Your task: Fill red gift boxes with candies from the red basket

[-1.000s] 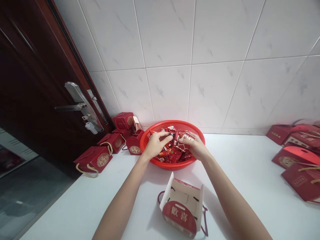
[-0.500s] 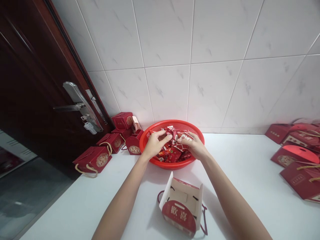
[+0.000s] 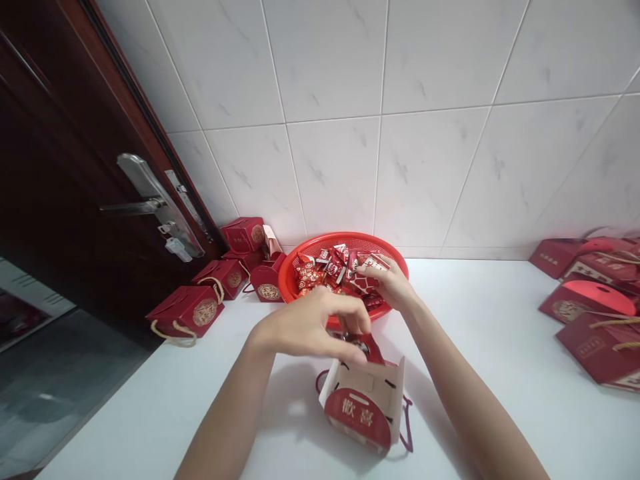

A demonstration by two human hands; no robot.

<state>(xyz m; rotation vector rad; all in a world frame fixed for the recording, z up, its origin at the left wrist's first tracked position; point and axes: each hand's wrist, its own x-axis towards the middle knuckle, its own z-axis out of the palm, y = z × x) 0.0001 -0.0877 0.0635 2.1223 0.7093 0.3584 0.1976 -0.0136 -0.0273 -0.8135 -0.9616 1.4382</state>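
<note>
Over the back edge of an open red and white gift box (image 3: 357, 417), my left hand (image 3: 320, 327) is closed on a small red-wrapped candy (image 3: 374, 350). The box stands on the white table with its flaps up and a dark red cord at each side. Behind it sits a red plastic basket (image 3: 345, 237) of wrapped sweets. My right hand (image 3: 393, 283) reaches into the basket's right side, its fingers on a red and white packet (image 3: 367, 277).
Closed red gift boxes (image 3: 190, 310) with rope handles stand at the left, beside a dark door (image 3: 65, 133) with a metal handle. More red boxes (image 3: 595, 347) are grouped at the right edge. A tiled wall (image 3: 335, 67) rises behind the table.
My left hand has moved from the basket toward me, to above the open box, with a candy in it. My right hand has stayed at the basket's right side.
</note>
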